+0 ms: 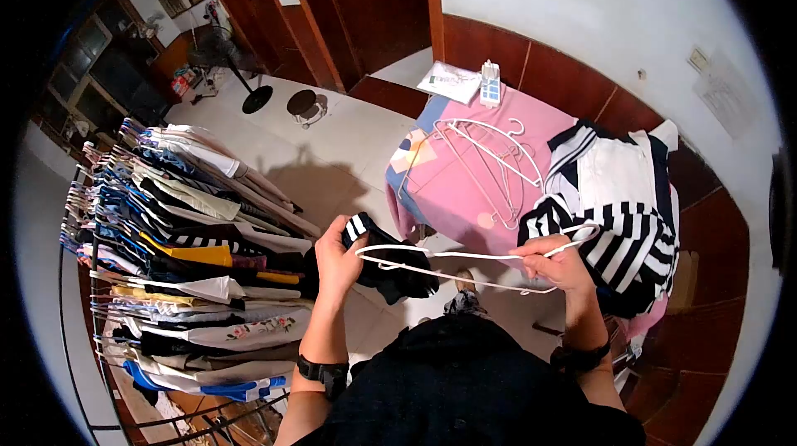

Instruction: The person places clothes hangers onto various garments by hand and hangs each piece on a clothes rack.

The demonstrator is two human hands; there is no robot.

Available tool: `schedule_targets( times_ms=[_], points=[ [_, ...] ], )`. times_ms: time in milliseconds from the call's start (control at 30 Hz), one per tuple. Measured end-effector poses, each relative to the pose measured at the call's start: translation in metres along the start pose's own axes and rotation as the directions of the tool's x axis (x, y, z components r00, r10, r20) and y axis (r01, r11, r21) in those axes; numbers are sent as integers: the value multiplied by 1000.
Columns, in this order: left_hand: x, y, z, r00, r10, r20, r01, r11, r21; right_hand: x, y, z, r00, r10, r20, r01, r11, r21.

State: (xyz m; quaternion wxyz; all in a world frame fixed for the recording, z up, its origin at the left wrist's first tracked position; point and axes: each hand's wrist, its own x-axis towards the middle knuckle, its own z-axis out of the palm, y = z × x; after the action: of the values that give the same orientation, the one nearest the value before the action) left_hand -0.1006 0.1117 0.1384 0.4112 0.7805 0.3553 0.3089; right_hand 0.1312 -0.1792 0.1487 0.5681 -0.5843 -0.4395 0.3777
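A black garment with white stripes (383,268) hangs from my left hand (334,248), whose fingers are closed on its upper edge. My right hand (554,263) grips a white clothes hanger (473,256) near its hook. The hanger lies level across the space between both hands. Its far end reaches the garment beside my left fingers; I cannot tell whether it is inside the cloth. Several loose white hangers (490,147) rest on the pink-covered table (415,183) ahead of me. A black-and-white striped clothing pile (623,214) lies at the table's right.
On my left stands a rack full of hung clothes (207,230). A power strip (490,85) and a white packet (449,81) sit at the table's back. A round stool (303,104) and a standing fan (249,93) are on the tiled floor farther off.
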Motion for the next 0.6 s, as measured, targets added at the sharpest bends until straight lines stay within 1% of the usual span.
schedule_targets(
  times_ms=[33, 100, 167, 200, 233, 267, 300, 333, 367, 400, 433, 467, 500, 533, 567, 600],
  points=[
    [-2, 0, -3, 1000, 10, -6, -9, 1000, 21, -6, -1, 5, 999, 42, -22, -43, 998, -51],
    [-5, -5, -7, 1000, -18, -3, 18, 1000, 8, -18, 4, 15, 998, 34, -51, -37, 998, -54],
    [-11, -5, -7, 999, -44, 23, 44, 999, -10, -25, 5, 26, 996, 52, -66, -59, 992, -110],
    [-15, -3, -4, 995, 100, -10, -98, 991, 91, -24, 3, 35, 998, 16, -58, -24, 992, -126],
    [-19, 6, 0, 969, 246, -29, -236, 952, 195, -21, 1, 46, 998, 18, -64, -26, 992, -127],
    [-26, 18, 0, 973, 229, 18, -225, 933, 281, -18, -2, 57, 995, 58, -78, -65, 993, -99],
    [-31, 27, 3, 980, 197, 28, -195, 923, 331, -17, -5, 65, 991, 95, -92, -102, 992, -73],
    [-36, 39, 5, 975, 221, 33, -216, 899, 382, -13, 5, 70, 993, 87, -82, -93, 993, -74],
    [-39, 48, 7, 969, 244, 36, -235, 871, 431, -12, 9, 75, 994, 66, -92, -69, 997, -34],
    [-43, 51, 8, 960, 272, 61, -271, 859, 434, -8, 12, 79, 992, 70, -105, -71, 997, -12],
    [-46, 54, 9, 959, 276, 58, -274, 860, 430, -4, 15, 81, 991, 74, -115, -73, 997, 11],
    [-49, 59, 10, 933, 352, 71, -337, 791, 510, -1, 14, 84, 991, 70, -117, -69, 998, 8],
    [-52, 62, 11, 900, 425, 91, -393, 708, 587, 3, 13, 87, 992, 22, -123, -22, 1000, 3],
    [-55, 65, 14, 882, 465, 82, -416, 683, 601, 5, 11, 91, 991, -27, -128, 27, 1000, -2],
    [-58, 71, 15, 878, 473, 81, -421, 678, 603, 7, 8, 96, 991, -36, -131, 36, 999, -2],
    [-60, 77, 16, 840, 536, 89, -466, 625, 626, 7, 4, 100, 989, -34, -141, 37, 999, 19]
  ],
)
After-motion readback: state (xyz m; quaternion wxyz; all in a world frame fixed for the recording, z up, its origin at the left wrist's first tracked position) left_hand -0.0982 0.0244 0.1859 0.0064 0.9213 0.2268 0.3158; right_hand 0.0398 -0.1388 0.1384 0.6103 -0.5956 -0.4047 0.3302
